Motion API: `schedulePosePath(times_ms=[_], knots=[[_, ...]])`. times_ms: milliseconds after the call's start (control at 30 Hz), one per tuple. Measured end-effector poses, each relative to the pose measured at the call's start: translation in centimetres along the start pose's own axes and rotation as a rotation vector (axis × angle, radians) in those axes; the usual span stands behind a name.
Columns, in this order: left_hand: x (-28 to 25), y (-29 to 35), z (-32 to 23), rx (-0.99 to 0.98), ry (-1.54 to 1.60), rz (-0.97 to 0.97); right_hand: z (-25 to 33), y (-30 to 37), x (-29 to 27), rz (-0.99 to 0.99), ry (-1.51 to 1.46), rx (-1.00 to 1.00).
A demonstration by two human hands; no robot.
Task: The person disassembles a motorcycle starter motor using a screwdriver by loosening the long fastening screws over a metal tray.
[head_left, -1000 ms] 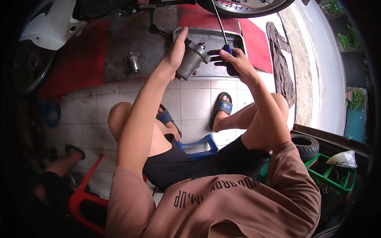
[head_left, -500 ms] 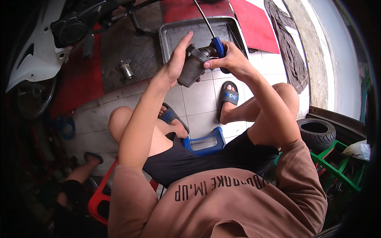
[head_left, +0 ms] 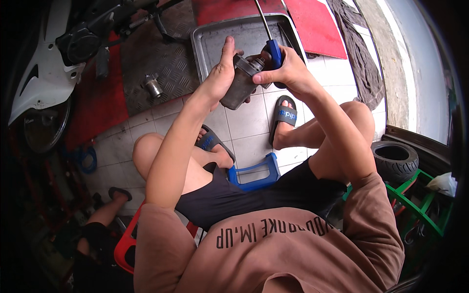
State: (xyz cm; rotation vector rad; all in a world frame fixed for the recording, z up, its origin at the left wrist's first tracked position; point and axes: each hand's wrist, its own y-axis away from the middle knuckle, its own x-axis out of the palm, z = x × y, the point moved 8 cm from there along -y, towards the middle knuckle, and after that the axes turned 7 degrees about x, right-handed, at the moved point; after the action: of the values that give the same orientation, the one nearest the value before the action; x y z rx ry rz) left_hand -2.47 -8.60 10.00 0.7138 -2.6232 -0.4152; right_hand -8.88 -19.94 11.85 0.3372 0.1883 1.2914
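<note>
My left hand (head_left: 222, 78) is wrapped round a grimy dark-grey mechanical part (head_left: 238, 90), its thumb pointing up. The part has a blocky, tapering body, a flange and a round stepped fitting at its upper right end. It is held tilted in the air, in front of the near edge of a metal tray (head_left: 210, 46). My right hand (head_left: 288, 73) grips the blue handle of a screwdriver (head_left: 274, 52), whose shaft points up and away over the tray. The right thumb presses against the part beside its fitting. Fingers behind the part are mostly hidden.
A small metal cylinder (head_left: 153, 86) lies on the textured plate (head_left: 168, 63) at left. Part of a white and black motorcycle (head_left: 49, 73) stands at far left. A tyre (head_left: 394, 158) and green rack (head_left: 415, 202) are at right. Another person's leg (head_left: 105, 212) shows at lower left.
The view has shifted slightly. Both hands still hold the part and the screwdriver. The part has turned a little, so its round fitting shows more plainly.
</note>
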Motion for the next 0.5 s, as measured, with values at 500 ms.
schedulePosePath(times_ms=[500], knots=[[0.0, 0.1, -1.0, 0.027, -0.156, -0.016, 0.9, 0.3, -0.3, -0.074, -0.009, -0.037]])
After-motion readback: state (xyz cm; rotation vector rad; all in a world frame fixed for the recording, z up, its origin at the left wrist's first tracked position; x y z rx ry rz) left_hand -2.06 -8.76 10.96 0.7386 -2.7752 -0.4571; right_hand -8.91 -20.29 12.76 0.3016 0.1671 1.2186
